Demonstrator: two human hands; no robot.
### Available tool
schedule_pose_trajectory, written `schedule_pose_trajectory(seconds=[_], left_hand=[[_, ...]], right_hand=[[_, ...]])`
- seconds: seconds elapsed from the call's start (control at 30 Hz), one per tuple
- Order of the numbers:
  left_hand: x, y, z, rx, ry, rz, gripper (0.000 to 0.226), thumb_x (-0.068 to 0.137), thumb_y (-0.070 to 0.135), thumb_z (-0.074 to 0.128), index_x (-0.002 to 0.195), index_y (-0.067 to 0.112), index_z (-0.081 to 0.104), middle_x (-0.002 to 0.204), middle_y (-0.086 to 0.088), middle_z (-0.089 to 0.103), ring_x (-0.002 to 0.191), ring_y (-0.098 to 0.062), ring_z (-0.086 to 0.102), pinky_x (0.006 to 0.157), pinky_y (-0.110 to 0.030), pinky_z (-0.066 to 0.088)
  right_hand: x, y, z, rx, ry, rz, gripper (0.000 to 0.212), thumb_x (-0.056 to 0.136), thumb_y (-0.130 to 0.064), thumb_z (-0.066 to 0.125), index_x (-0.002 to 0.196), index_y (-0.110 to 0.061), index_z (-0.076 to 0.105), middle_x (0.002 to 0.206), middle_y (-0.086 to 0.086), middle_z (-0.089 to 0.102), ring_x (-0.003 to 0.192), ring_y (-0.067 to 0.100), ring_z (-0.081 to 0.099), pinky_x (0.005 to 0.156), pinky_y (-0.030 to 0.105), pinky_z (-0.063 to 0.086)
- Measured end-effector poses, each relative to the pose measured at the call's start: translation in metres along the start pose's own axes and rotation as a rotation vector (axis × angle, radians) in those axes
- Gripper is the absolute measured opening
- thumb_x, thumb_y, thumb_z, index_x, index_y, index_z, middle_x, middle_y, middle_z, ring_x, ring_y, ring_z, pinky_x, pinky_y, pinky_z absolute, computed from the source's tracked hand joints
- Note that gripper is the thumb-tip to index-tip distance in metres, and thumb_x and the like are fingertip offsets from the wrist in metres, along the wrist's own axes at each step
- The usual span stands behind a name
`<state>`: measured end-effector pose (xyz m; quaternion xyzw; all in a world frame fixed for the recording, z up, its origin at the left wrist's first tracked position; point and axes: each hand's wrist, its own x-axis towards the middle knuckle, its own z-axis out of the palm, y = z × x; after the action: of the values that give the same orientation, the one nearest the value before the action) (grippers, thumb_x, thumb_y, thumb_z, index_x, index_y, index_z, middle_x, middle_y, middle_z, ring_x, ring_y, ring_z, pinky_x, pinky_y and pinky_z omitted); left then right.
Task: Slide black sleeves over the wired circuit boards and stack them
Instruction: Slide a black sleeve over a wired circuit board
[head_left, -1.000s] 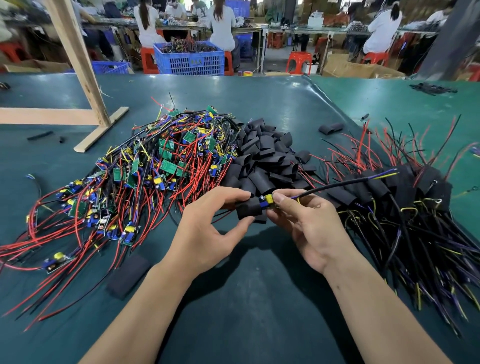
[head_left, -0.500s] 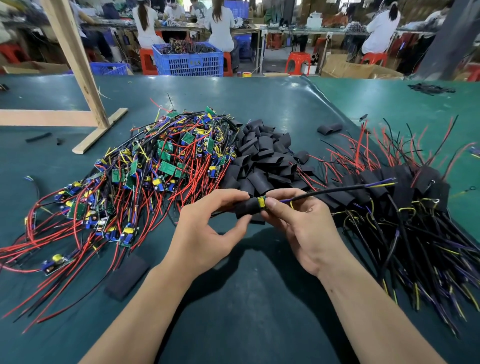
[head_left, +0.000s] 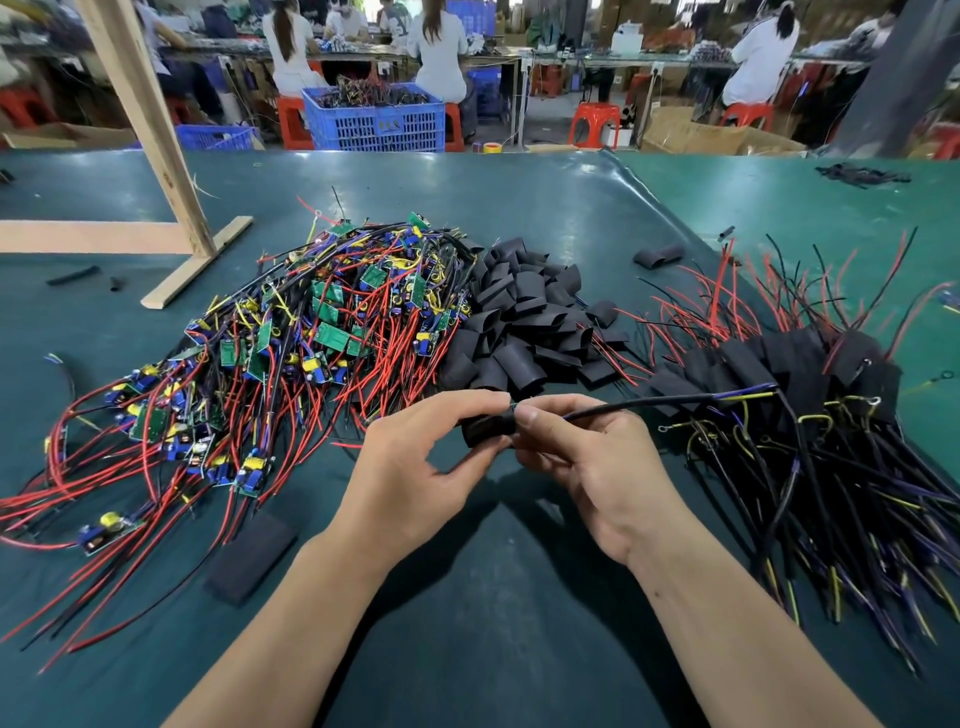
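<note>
My left hand (head_left: 415, 467) pinches a black sleeve (head_left: 488, 427) between thumb and forefinger above the green table (head_left: 519, 649). My right hand (head_left: 587, 457) pinches the black cable (head_left: 649, 402) right at the sleeve's mouth; the board is hidden inside the sleeve. The cable runs to the right and ends in purple and yellow wires. A heap of bare wired circuit boards (head_left: 291, 353) lies to the left. Loose black sleeves (head_left: 524, 322) are piled in the middle. Sleeved boards (head_left: 810, 374) are stacked on the right.
A flat black sleeve (head_left: 252, 556) lies near my left forearm, another sleeve (head_left: 657, 255) sits farther back. A wooden post and foot (head_left: 171, 208) stand at the back left. Beyond the table are a blue crate (head_left: 374, 119), red stools and seated people.
The sleeve has slid farther over the board: the yellow and blue end that stuck out before is now covered. Both hands stayed in nearly the same place.
</note>
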<state>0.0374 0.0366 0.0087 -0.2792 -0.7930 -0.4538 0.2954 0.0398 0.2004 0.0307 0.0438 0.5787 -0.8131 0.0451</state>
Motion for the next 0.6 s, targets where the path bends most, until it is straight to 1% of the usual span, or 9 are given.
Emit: schedule_pose_trajectory(seconds=[0.17,0.27,0.33,0.43,0.47,0.53,0.6], left_hand=[[0.000,0.001,0.000,-0.001,-0.012,-0.001,0.034,0.076,0.000,0.081,0.108,0.007,0.072,0.109,0.003,0.073,0.103,-0.006,0.069,0.092,-0.026,0.054],[0.000,0.002,0.001,-0.006,-0.020,-0.016,0.034,0.076,0.002,0.082,0.108,0.007,0.072,0.108,0.003,0.073,0.102,-0.005,0.069,0.091,-0.028,0.055],[0.000,0.002,0.001,0.012,-0.041,-0.022,0.037,0.077,0.007,0.082,0.111,0.008,0.071,0.111,0.003,0.072,0.105,-0.006,0.067,0.093,-0.029,0.054],[0.002,-0.002,-0.006,0.109,-0.057,-0.065,0.049,0.076,0.021,0.085,0.120,0.009,0.067,0.118,0.003,0.067,0.115,-0.011,0.062,0.099,-0.031,0.049],[0.003,-0.004,-0.008,0.139,-0.042,-0.081,0.049,0.075,0.024,0.085,0.119,0.010,0.067,0.116,0.003,0.067,0.113,-0.013,0.062,0.099,-0.031,0.049],[0.003,-0.006,-0.012,0.170,0.001,-0.101,0.042,0.075,0.025,0.084,0.112,0.010,0.071,0.105,0.005,0.068,0.102,-0.015,0.064,0.091,-0.032,0.051],[0.004,-0.006,-0.012,0.157,0.024,-0.100,0.037,0.075,0.025,0.083,0.106,0.008,0.074,0.099,0.004,0.068,0.096,-0.016,0.065,0.087,-0.033,0.053]], right_hand=[[-0.001,-0.002,-0.001,-0.073,-0.033,-0.008,0.012,0.083,0.001,0.071,0.075,-0.008,0.073,0.070,0.008,0.071,0.062,0.013,0.064,0.058,0.021,0.053],[-0.001,-0.002,-0.001,-0.129,-0.030,-0.005,0.014,0.083,-0.001,0.072,0.074,-0.012,0.074,0.071,0.006,0.071,0.061,0.012,0.062,0.056,0.020,0.051],[-0.001,-0.004,-0.001,-0.159,-0.030,-0.010,0.016,0.084,-0.003,0.072,0.073,-0.014,0.073,0.071,0.004,0.071,0.061,0.011,0.061,0.055,0.019,0.050],[0.001,-0.006,-0.002,-0.135,-0.003,-0.022,0.018,0.085,-0.005,0.071,0.071,-0.015,0.073,0.069,0.002,0.069,0.062,0.010,0.061,0.055,0.020,0.050],[0.001,-0.007,-0.003,-0.117,0.020,-0.024,0.018,0.085,-0.005,0.071,0.071,-0.015,0.073,0.069,0.002,0.069,0.062,0.010,0.061,0.054,0.020,0.050],[0.002,-0.008,-0.004,-0.084,0.049,-0.021,0.017,0.085,-0.004,0.071,0.071,-0.015,0.072,0.070,0.004,0.068,0.061,0.013,0.060,0.054,0.021,0.050],[0.002,-0.009,-0.004,-0.060,0.040,-0.011,0.017,0.085,-0.004,0.070,0.072,-0.014,0.072,0.069,0.005,0.068,0.060,0.014,0.059,0.054,0.021,0.051]])
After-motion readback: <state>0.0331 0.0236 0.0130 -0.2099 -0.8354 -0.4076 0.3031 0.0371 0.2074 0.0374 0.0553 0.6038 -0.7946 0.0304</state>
